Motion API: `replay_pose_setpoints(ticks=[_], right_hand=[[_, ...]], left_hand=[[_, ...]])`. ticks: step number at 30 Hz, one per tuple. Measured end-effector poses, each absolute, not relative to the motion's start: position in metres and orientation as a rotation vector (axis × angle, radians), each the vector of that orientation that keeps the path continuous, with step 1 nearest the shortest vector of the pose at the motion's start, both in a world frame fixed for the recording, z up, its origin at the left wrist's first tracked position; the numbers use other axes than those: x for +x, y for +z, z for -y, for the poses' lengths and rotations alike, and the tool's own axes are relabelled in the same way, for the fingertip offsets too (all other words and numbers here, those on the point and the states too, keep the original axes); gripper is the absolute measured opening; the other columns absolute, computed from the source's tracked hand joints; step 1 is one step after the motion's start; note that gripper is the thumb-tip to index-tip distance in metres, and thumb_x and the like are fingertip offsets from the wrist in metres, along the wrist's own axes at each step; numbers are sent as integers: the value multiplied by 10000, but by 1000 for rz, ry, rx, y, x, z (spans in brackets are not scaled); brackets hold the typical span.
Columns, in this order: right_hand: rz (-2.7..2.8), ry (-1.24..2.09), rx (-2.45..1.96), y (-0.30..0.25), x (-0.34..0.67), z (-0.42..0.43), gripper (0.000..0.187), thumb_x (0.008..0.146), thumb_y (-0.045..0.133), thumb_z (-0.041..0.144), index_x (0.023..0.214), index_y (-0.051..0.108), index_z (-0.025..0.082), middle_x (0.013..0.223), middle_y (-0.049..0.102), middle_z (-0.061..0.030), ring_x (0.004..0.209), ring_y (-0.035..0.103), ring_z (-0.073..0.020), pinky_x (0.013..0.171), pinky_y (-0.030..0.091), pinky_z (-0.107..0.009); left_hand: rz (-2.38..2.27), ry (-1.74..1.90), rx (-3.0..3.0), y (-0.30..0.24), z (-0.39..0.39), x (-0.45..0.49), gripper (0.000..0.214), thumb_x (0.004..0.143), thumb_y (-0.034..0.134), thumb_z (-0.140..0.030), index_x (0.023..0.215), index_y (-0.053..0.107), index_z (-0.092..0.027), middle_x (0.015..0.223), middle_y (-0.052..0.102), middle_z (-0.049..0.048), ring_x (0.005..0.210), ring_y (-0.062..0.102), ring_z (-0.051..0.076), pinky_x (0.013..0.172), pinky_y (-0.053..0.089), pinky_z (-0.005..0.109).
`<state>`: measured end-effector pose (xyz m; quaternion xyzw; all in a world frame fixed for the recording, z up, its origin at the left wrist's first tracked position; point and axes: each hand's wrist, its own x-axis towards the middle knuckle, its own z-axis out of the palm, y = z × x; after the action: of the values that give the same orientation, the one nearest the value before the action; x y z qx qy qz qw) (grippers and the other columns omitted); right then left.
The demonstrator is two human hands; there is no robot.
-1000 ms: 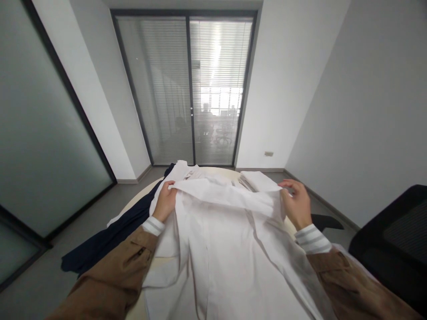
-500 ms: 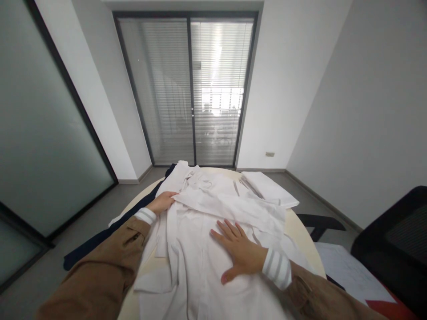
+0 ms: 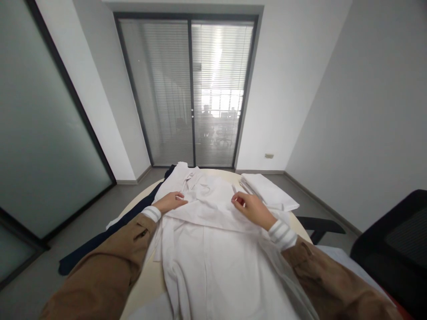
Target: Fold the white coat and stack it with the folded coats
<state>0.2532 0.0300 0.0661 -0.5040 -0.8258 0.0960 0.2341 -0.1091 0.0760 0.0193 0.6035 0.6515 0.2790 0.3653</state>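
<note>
A white shirt (image 3: pixel 230 271) lies spread over the round table, its lower part running toward me and a folded strip of its cloth (image 3: pixel 207 218) crossing it. My left hand (image 3: pixel 169 202) rests at the left end of that strip, fingers loosely stretched and slightly apart. On the right side, my right hand (image 3: pixel 255 210) is closed in a pinch over the strip, fingertips curled at the white cloth. How much cloth sits between those fingertips is partly hidden. More rumpled white cloth (image 3: pixel 200 182) lies just beyond both hands.
A folded white stack of cloth (image 3: pixel 268 191) sits at the table's far right. Dark navy cloth (image 3: pixel 96 246) hangs along the left edge of the pale tabletop (image 3: pixel 147 284). A black chair (image 3: pixel 393 244) stands at right, and a glass door with blinds (image 3: pixel 190 93) is ahead.
My right hand has lifted from lying flat on the shirt and moved up and right, its fingers now curled. My left hand has shifted slightly right and loosened from the strip's edge.
</note>
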Motion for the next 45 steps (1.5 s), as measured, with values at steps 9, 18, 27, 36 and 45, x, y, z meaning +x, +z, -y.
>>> replay_pose_setpoints(ticks=[9, 18, 27, 36, 45], right_hand=[[2142, 183, -1981, 28, 280, -132, 517, 893, 596, 343, 1360, 495, 146, 1227, 664, -169, 1110, 641, -268, 946, 460, -393], [2066, 210, -2165, 2, 265, -152, 467, 894, 564, 450, 1209, 619, 110, 1165, 678, -242, 1078, 658, -339, 906, 482, -446], [1697, 50, -2124, 51, 269, -165, 481, 985, 333, 472, 1229, 615, 170, 1175, 671, -212, 1082, 638, -335, 870, 476, -423], [1893, 81, -1835, 42, 275, -171, 494, 919, 533, 324, 1372, 497, 131, 1346, 588, -176, 1105, 618, -263, 931, 450, -344], [2575, 433, -1468, 33, 236, -115, 633, 924, 511, 580, 1436, 463, 210, 1294, 653, -123, 1132, 627, -286, 973, 438, -398]], left_hand=[[-1769, 555, 1900, 15, -69, -101, 262, 473, 819, -241, 660, 640, -205, 770, 721, 104, 837, 679, 337, 743, 455, 348], [-1799, 777, 2009, 25, -81, -116, 193, 823, 597, -392, 768, 599, -206, 806, 687, 59, 807, 643, 250, 747, 433, 313], [-1921, 1342, 1500, 25, -121, -139, 346, 858, 561, -492, 958, 627, -166, 946, 712, 98, 904, 656, 255, 788, 466, 308], [-1865, 1127, 1395, 8, -135, -143, 515, 742, 688, -262, 1227, 597, -116, 1045, 717, 151, 943, 683, 260, 836, 493, 325], [-1701, 852, 1352, 31, -97, -155, 786, 524, 877, -362, 1242, 619, -176, 1018, 733, 145, 814, 696, 294, 627, 521, 323]])
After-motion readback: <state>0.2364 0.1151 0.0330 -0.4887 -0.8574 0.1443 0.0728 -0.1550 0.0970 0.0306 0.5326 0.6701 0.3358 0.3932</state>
